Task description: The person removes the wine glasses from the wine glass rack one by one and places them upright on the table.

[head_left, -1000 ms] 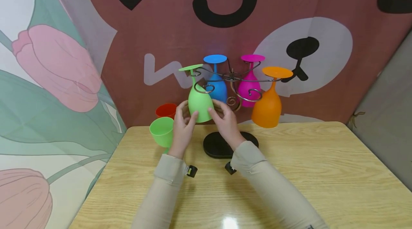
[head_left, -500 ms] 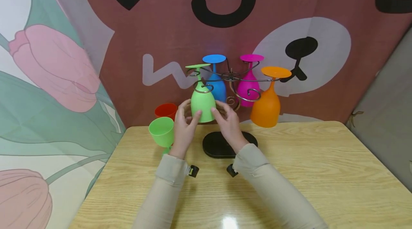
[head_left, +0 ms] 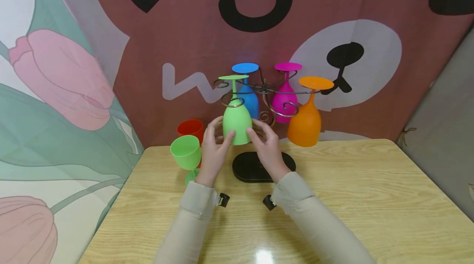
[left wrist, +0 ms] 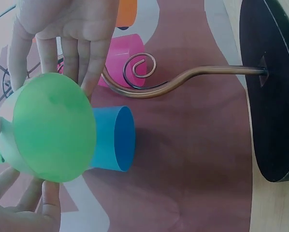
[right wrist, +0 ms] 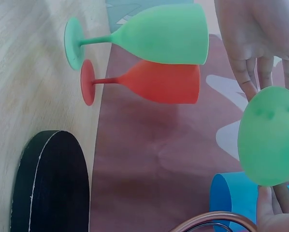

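Both hands hold a light green goblet (head_left: 237, 123) upside down at the left side of a wire rack (head_left: 263, 87). My left hand (head_left: 216, 146) grips its bowl from the left, thumb toward me; my right hand (head_left: 268, 144) grips it from the right. The goblet's flat foot is uppermost, and a curled wire hook (head_left: 232, 101) overlaps the lower stem in the head view. Its round mouth (left wrist: 55, 128) faces down in the left wrist view. Upside down on the rack hang a blue goblet (head_left: 249, 99), a magenta goblet (head_left: 285, 99) and an orange goblet (head_left: 305, 124).
An upright green goblet (head_left: 186, 153) and a red goblet (right wrist: 166, 83) stand on the wooden table (head_left: 355, 198), left of the rack's black oval base (head_left: 246, 168). Behind the table hangs a printed cloth (head_left: 177, 17) with a bear face.
Both hands have carried the held goblet a little to the right, along the wire hooks. From a tilt it has come upright, foot up. The hanging goblets keep their places.
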Tool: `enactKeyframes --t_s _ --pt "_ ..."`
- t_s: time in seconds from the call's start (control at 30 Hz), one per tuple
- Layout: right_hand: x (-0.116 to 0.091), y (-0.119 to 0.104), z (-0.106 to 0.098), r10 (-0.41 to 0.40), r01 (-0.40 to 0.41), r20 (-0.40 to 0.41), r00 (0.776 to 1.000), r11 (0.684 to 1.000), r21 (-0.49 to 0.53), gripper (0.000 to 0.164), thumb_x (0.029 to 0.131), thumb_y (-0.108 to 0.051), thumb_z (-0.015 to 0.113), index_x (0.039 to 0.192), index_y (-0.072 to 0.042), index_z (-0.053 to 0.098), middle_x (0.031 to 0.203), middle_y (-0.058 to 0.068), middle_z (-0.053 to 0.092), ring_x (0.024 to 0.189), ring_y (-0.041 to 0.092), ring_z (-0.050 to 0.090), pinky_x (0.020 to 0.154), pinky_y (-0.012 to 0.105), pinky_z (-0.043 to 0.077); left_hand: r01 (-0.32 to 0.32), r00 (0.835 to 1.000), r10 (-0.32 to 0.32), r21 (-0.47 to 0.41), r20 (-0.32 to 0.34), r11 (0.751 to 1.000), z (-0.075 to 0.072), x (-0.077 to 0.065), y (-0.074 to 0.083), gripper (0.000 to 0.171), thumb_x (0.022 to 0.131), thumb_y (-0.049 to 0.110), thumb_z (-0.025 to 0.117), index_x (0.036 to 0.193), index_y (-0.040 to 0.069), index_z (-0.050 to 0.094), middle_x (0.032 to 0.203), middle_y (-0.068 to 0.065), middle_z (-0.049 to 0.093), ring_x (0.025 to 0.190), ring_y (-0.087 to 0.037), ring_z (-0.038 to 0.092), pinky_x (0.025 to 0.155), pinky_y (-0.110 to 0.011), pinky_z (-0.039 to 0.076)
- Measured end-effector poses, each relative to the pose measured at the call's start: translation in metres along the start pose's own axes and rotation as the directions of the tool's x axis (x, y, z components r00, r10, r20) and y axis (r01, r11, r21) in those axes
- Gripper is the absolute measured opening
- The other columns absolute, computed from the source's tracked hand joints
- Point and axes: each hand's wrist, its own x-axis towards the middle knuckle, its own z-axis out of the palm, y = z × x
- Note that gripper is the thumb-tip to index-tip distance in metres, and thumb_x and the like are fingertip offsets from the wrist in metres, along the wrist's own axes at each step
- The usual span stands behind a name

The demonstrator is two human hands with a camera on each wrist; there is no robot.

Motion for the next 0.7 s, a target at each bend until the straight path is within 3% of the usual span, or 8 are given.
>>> enactKeyframes --t_s 0.33,0.47,0.7 --pt "-0.005 -0.004 0.000 -0.053 0.053 -0.005 0.999 0.998 0.022 0.040 0.100 -0.014 0.065 0.138 -0.001 0.058 0.130 0.015 0.062 0.118 0.026 0.060 0.104 0.031 0.048 -0.043 0.999 0.043 -0.044 -0.005 0.998 -0.003 -0.005 -0.002 0.052 0.098 0.018 0.070 0.144 0.008 0.048 0.134 -0.011 0.057 0.112 -0.025 0.058 0.088 -0.038 0.050" --pt "-0.008 -0.004 0.000 -0.078 0.078 0.005 0.997 0.997 0.011 0.041 0.100 -0.015 0.066 0.138 -0.003 0.058 0.131 0.014 0.060 0.118 0.026 0.059 0.104 0.033 0.049 -0.026 1.000 0.026 -0.068 -0.005 0.997 -0.004 -0.008 -0.001 0.052 0.098 0.013 0.069 0.144 0.004 0.047 0.137 -0.013 0.056 0.114 -0.026 0.056 0.090 -0.037 0.048" --pt "-0.014 -0.005 0.001 -0.126 0.127 0.026 0.992 0.992 -0.017 0.042 0.098 -0.012 0.068 0.138 -0.003 0.059 0.132 0.013 0.057 0.118 0.025 0.058 0.099 0.025 0.050 0.024 1.000 -0.024 -0.144 0.007 0.989 -0.008 -0.015 -0.002 0.056 0.096 -0.001 0.066 0.145 -0.003 0.039 0.139 -0.020 0.050 0.118 -0.032 0.052 0.095 -0.034 0.047"
